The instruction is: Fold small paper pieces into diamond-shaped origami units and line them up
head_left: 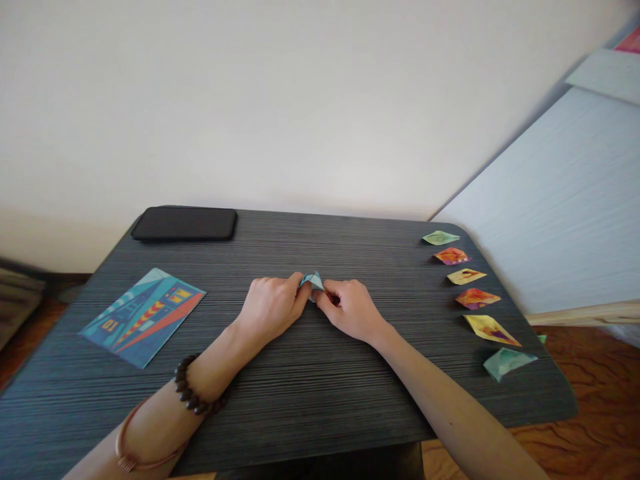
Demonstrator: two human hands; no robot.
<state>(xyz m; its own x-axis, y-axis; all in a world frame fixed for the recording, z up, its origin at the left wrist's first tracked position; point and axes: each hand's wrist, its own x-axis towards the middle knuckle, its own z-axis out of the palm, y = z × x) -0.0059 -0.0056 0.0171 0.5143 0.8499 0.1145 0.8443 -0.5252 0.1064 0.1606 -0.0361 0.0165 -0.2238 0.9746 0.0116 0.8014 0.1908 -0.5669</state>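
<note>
Between my two hands, over the middle of the table, is a small light-blue folded paper (pixel 313 281). My left hand (pixel 273 303) pinches its left side with thumb and fingers. From the other side my right hand (pixel 350 308) grips the right edge, its fingers curled in. Parts of the paper are hidden behind the fingertips. On the left lies a flat printed sheet (pixel 145 317) in blue, orange and yellow, marked "01". Several folded paper pieces stand in a column along the right edge, among them a teal one (pixel 509 363) and a yellow one (pixel 493 330).
A black phone (pixel 184 223) lies at the back left of the dark, ribbed table (pixel 320 400). Behind it rises a pale wall (pixel 300 100). A light panel (pixel 560 200) stands close by on the right, above a wooden floor (pixel 600 393).
</note>
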